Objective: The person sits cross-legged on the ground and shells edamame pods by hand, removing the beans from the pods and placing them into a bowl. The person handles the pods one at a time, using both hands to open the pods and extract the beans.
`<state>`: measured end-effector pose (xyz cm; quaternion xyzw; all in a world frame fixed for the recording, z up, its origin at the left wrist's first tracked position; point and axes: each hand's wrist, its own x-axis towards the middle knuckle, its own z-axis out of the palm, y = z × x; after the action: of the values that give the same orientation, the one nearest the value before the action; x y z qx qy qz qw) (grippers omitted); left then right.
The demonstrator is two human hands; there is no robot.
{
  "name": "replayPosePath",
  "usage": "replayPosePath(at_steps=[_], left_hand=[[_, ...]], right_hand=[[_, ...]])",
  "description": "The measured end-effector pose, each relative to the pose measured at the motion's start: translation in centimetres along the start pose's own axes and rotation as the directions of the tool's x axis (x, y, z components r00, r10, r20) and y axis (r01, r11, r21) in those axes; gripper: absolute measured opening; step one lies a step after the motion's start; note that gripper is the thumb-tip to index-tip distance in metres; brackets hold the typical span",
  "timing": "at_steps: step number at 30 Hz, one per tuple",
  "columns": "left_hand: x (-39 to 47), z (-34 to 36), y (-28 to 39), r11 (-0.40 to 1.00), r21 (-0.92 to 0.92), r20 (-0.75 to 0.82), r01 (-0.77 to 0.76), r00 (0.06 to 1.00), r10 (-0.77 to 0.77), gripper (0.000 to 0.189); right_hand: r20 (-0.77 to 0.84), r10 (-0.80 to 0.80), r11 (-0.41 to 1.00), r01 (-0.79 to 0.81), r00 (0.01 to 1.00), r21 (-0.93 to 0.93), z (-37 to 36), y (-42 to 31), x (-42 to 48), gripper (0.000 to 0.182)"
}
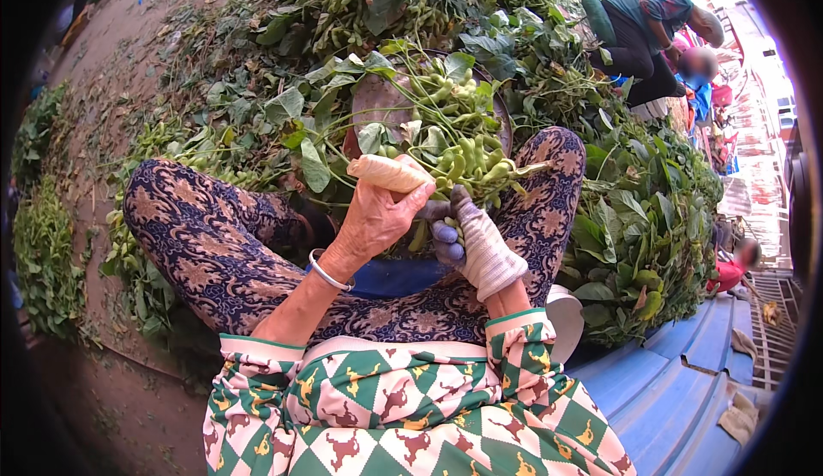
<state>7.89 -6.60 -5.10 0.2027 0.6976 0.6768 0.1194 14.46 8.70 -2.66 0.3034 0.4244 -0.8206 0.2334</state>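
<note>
My left hand (384,209), bare and with a bangle at its wrist, is closed around a pale, wrapped-looking handle or roll (389,174); its exact kind is unclear. Close beside it, my right hand (472,235) wears a whitish knit glove with blue-grey fingertips and pinches some green pods. A bunch of green soybean pods on stems (472,158) lies just beyond both hands, its cut stem end pointing right. Under the bunch is a round metal basin or pan (386,104), partly covered by leaves. Something blue (398,278) lies between my legs, below the hands.
Heaps of leafy bean plants (627,232) surround the basin. A white bucket (566,325) stands by my right thigh, near blue corrugated sheets (649,386). A person (643,32) bends over at the upper right; other people are farther right. Bare ground with scattered leaves lies left.
</note>
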Motion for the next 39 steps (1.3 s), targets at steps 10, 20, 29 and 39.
replayPosePath(at_steps=[10,20,29,39], left_hand=[[-1.1,0.0,1.1,0.97,0.171,-0.044,-0.176,0.982,0.185,0.009],[-1.7,0.3,0.4,0.938,-0.259,-0.075,0.231,0.963,-0.258,0.013],[-1.7,0.5,0.7,0.974,-0.112,-0.148,0.199,0.965,-0.215,0.009],[-1.8,0.8,0.6,0.986,-0.098,-0.177,0.132,0.973,-0.148,0.006]], right_hand=[[-0.144,-0.071,0.965,0.031,0.987,-0.259,0.3,0.0,-0.3,0.022],[-0.025,-0.52,0.579,0.331,0.854,-0.745,-0.6,2.6,2.3,0.022],[-0.19,-0.281,0.681,0.056,0.941,-0.73,1.6,1.1,1.0,0.02],[0.118,-0.644,0.042,0.189,0.756,-0.981,-0.3,3.6,3.0,0.018]])
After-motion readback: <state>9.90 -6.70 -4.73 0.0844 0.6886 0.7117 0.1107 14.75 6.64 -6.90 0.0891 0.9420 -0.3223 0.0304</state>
